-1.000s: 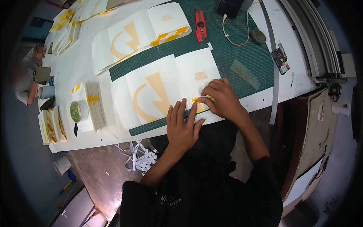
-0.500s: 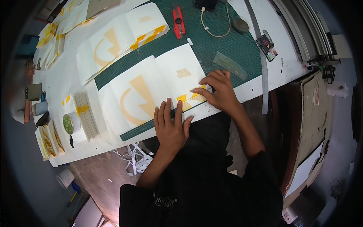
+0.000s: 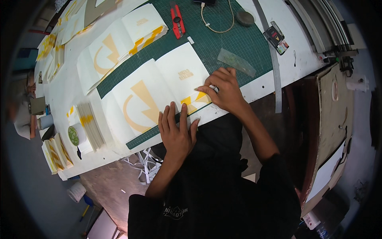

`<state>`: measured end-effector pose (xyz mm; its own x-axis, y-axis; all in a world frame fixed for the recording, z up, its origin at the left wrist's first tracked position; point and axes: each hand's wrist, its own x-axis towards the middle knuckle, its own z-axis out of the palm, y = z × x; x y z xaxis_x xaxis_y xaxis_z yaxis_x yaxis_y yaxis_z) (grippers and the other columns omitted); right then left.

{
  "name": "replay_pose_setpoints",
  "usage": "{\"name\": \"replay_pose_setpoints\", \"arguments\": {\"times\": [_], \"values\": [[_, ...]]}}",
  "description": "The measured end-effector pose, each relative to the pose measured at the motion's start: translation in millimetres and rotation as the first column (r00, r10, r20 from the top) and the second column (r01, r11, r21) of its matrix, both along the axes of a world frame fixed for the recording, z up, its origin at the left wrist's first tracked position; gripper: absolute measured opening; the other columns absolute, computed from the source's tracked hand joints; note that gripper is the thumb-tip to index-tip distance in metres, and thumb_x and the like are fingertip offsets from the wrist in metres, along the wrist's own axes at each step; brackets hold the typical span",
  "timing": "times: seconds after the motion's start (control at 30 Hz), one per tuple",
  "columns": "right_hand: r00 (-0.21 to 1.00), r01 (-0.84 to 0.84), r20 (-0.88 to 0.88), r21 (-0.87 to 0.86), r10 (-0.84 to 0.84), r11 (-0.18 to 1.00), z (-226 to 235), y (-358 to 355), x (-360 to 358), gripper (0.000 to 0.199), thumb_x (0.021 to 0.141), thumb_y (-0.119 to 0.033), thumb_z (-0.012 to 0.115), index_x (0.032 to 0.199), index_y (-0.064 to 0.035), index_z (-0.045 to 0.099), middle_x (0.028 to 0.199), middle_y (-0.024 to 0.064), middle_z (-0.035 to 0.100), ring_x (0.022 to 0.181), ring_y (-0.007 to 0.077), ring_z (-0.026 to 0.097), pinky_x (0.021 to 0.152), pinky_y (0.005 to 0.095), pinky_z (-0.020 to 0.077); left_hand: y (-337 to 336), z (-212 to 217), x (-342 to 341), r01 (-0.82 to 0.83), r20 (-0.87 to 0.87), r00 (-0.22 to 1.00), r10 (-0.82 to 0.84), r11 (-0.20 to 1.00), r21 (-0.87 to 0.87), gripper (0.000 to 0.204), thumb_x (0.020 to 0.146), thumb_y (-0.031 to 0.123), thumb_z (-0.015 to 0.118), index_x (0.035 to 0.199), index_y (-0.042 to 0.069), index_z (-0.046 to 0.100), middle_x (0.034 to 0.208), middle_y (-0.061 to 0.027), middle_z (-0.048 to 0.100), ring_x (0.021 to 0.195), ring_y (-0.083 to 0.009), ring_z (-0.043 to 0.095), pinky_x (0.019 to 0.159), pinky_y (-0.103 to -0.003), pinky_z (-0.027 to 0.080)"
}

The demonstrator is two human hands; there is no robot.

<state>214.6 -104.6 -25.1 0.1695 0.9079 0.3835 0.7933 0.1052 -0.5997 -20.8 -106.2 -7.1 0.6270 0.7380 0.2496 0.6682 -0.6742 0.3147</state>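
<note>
Here, a printed sheet (image 3: 161, 85) lies across the cutting mat (image 3: 244, 42) beneath an open left hand (image 3: 176, 133); the right hand (image 3: 227, 91) curls at the sheet's yellow-striped edge, any pinch unclear.

White tabletop (image 3: 299, 44) stretched across the room, slanting up toward the right. Brownish floor (image 3: 103, 179) below at lower left, with pinkish light near the bottom. Dull blue-grey wall (image 3: 20, 171) along the left, paler wall (image 3: 364, 119) along the right, near a beige board (image 3: 328, 115).
</note>
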Motion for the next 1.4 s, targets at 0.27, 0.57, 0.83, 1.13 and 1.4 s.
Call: {"name": "replay_pose_setpoints", "arguments": {"times": [0.27, 0.57, 0.83, 1.13, 1.4], "values": [[1.000, -0.011, -0.028, 0.035, 0.012, 0.999, -5.8, 1.2, -1.5, 0.025, 0.088, -0.026, 0.085, 0.081, -0.0087, 0.069, 0.081, 0.0039, 0.065, 0.085, 0.0241, 0.058, 0.090, 0.0437, 0.0363, 0.9, 1.8, 2.0, -0.011, -0.019, 1.000, 0.011, 1.000, 0.020, 0.057, 0.097, 0.035, 0.075, 0.143, 0.003, 0.064, 0.152, -0.0277, 0.051, 0.139, -0.0460, 0.050, 0.117, -0.061, 0.038], [0.998, 0.024, 0.062, 0.069, -0.028, 0.997, -7.9, -2.0, -3.1, 0.024, 0.088, -0.027, 0.085, 0.083, -0.0095, 0.069, 0.082, 0.0028, 0.064, 0.088, 0.0231, 0.059, 0.092, 0.0455, 0.0354, 11.8, 10.7, 1.7, 0.091, -0.083, 0.993, -0.086, 0.994, 0.060, 0.051, 0.096, 0.029, 0.077, 0.138, 0.002, 0.063, 0.154, -0.0193, 0.053, 0.144, -0.0405, 0.048, 0.122, -0.059, 0.031], [0.989, 0.119, 0.080, 0.054, -0.123, 0.991, -7.6, -11.7, 6.3, 0.024, 0.087, -0.030, 0.086, 0.087, -0.0105, 0.071, 0.089, 0.0032, 0.065, 0.093, 0.0231, 0.059, 0.094, 0.0482, 0.0337, 25.6, 8.4, -3.7, 0.196, -0.107, 0.976, -0.190, 0.979, 0.055, 0.044, 0.093, 0.026, 0.080, 0.127, 0.001, 0.067, 0.145, -0.0136, 0.063, 0.138, -0.0345, 0.055, 0.120, -0.058, 0.033], [0.964, 0.236, 0.116, 0.044, -0.239, 0.971, -7.8, -19.0, 12.0, 0.026, 0.086, -0.031, 0.087, 0.090, -0.0089, 0.074, 0.092, 0.0058, 0.067, 0.097, 0.0263, 0.059, 0.097, 0.0507, 0.0328, 83.9, 29.5, 29.7, 0.219, -0.004, 0.975, -0.221, 0.970, -0.105, 0.028, 0.087, 0.026, 0.085, 0.077, 0.003, 0.073, 0.092, -0.0106, 0.069, 0.093, -0.0304, 0.064, 0.089, -0.046, 0.045], [0.948, 0.314, 0.046, 0.046, -0.316, 0.948, 1.2, -41.8, -12.0, 0.025, 0.087, -0.021, 0.086, 0.104, -0.0058, 0.074, 0.097, 0.0092, 0.067, 0.099, 0.0273, 0.060, 0.096, 0.0522, 0.0329, 115.9, 38.8, 51.1, 0.167, -0.065, 0.979, -0.193, 0.944, -0.285, 0.039, 0.081, 0.036, 0.090, 0.086, 0.003, 0.068, 0.077, -0.0120, 0.066, 0.081, -0.0302, 0.067, 0.076, -0.042, 0.048]]}}
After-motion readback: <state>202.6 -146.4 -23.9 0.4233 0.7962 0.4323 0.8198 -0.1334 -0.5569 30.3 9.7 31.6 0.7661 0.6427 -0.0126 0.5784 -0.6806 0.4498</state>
